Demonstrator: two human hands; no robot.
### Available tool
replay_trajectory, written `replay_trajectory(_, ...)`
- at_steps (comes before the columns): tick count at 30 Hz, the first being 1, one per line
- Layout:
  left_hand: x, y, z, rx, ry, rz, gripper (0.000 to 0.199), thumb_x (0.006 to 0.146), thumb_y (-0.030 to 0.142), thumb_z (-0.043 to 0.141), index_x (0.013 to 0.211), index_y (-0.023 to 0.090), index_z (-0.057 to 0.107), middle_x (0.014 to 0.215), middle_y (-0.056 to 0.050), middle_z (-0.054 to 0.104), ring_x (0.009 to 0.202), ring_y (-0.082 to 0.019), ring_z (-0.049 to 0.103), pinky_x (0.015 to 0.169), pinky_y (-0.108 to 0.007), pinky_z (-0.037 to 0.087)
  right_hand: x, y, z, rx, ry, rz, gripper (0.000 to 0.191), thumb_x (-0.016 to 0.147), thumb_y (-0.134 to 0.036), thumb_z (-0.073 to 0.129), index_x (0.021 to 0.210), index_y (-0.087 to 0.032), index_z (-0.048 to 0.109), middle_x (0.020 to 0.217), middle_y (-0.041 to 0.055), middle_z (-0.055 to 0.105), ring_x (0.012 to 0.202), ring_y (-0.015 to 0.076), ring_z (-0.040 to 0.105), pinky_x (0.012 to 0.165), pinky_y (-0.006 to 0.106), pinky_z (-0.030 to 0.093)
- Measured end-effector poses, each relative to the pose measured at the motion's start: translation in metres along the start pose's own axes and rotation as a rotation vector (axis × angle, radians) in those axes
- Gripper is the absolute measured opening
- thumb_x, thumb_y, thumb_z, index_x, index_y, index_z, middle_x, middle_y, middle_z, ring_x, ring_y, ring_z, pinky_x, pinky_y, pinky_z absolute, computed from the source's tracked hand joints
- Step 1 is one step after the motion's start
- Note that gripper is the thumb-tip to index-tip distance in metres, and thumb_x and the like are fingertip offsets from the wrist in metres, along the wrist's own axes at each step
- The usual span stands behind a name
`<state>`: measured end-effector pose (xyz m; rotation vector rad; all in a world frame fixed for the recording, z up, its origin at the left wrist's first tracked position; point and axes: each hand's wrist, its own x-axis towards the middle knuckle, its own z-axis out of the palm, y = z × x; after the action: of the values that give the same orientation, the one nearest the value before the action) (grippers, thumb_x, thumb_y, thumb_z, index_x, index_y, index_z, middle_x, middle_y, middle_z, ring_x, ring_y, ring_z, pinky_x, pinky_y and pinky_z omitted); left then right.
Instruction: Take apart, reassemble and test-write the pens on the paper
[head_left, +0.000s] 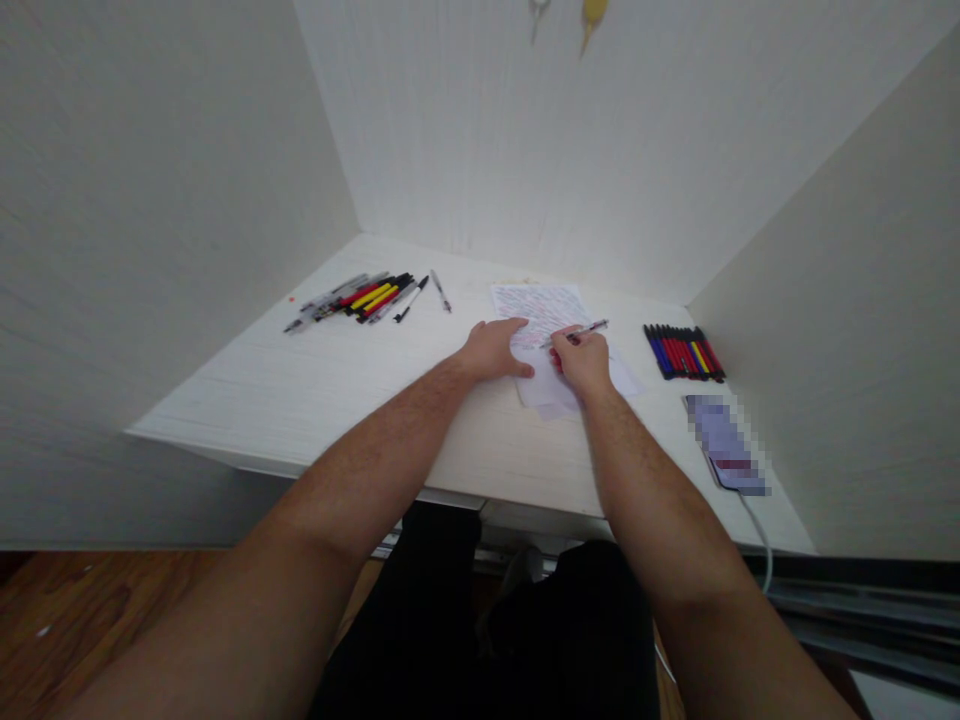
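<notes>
**Sheet filled above, bare paper below**

Pen (598, 326) held in right hand's (589, 362) grip, tip near lowest written lines of sheet (544, 305) on counter (375, 385). Lower paper looks unwritten. Left hand (491, 350) at paper's edge, grip wide. Outward: loose pens (371, 297) left, pen row (684, 353) right.

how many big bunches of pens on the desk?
2: a jumbled heap on the left, and a neat row on the right, just beyond the phone. Heap pens overlap; some may be hidden.
</notes>
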<state>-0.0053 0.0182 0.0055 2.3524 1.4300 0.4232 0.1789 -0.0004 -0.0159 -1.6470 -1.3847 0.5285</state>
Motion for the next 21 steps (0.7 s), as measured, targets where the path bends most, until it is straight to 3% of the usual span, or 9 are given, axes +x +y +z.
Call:
replay_trajectory(5,-0.001,0.002,-0.002,-0.008,0.001,-0.013,0.099,0.061,0.053,0.081,0.147,0.023,0.043,0.153,-0.008,0.045,0.139,-0.028,0.043,0.117,-0.037,0.028,-0.002,-0.005,-0.002,-0.013,0.006,-0.005,0.031,0.079,-0.039,0.054,0.061,-0.016,0.066,0.055,0.0048,0.066,0.054,0.0164,0.062,0.057,0.025,0.047)
replay_trajectory(12,0.001,0.0,0.001,0.002,0.007,-0.001,0.1,0.061,0.054,0.08,0.147,0.019,0.042,0.152,-0.011,0.045,0.139,-0.03,0.043,0.117,-0.037,0.027,-0.003,-0.007,-0.003,0.003,-0.038,-0.038,0.025,0.076,-0.035,0.055,0.066,-0.016,0.068,0.057,0.0028,0.065,0.054,0.0155,0.061,0.054,0.024,0.043)
replay_trajectory(17,0.0,0.002,-0.001,0.004,-0.009,-0.004,0.098,0.062,0.052,0.08,0.147,0.02,0.043,0.152,-0.01,0.045,0.139,-0.028,0.043,0.116,-0.036,0.028,-0.003,-0.013,-0.006,-0.063,0.008,-0.043,0.029,0.077,-0.034,0.053,0.056,-0.016,0.063,0.05,0.003,0.061,0.052,0.0159,0.059,0.053,0.026,0.041)
replay_trajectory(21,-0.001,0.002,-0.001,0.008,-0.002,-0.013,0.098,0.061,0.053,0.08,0.146,0.021,0.044,0.152,-0.009,0.045,0.138,-0.029,0.045,0.116,-0.036,0.029,-0.001,-0.006,-0.004,-0.027,-0.028,-0.061,0.028,0.078,-0.037,0.053,0.065,-0.016,0.067,0.056,0.0032,0.065,0.055,0.0161,0.061,0.054,0.025,0.044)
